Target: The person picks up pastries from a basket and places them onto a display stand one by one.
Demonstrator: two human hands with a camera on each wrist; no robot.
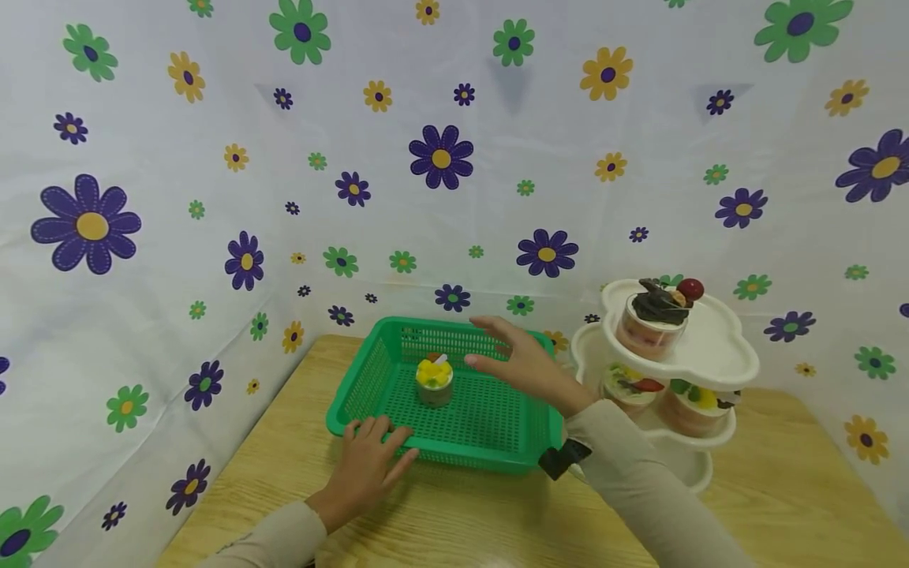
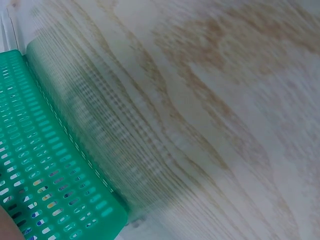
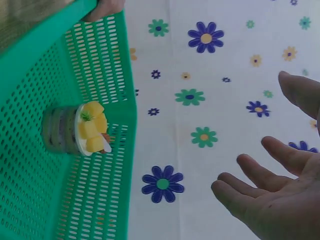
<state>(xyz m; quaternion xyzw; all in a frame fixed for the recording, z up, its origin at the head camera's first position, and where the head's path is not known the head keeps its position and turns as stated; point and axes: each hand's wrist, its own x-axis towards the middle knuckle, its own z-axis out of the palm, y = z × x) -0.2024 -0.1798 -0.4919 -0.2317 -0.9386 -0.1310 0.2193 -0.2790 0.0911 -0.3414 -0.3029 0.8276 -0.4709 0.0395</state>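
A green plastic basket [image 1: 469, 455] sits on the wooden table, and inside it stands one dessert cup [image 1: 435, 385] topped with yellow fruit cubes. My left hand [image 1: 365, 465] rests its fingertips on the basket's near rim, toward the left corner. Above the basket's right half hovers my right hand [image 1: 521, 363], fingers spread and holding nothing. In the right wrist view the same dessert cup [image 3: 65, 130] shows its layered side, apart from the right hand [image 3: 280, 180]. The left wrist view has mostly the basket's slotted wall [image 2: 50, 155] and table.
Right of the basket stands a white tiered stand [image 1: 717, 339]. Its top tier bears a chocolate-topped dessert cup [image 1: 649, 323] with a cherry; lower down are a cup with a red slice [image 1: 632, 386] and another fruit cup [image 1: 692, 410]. Flower-patterned cloth [image 1: 398, 221] hangs behind.
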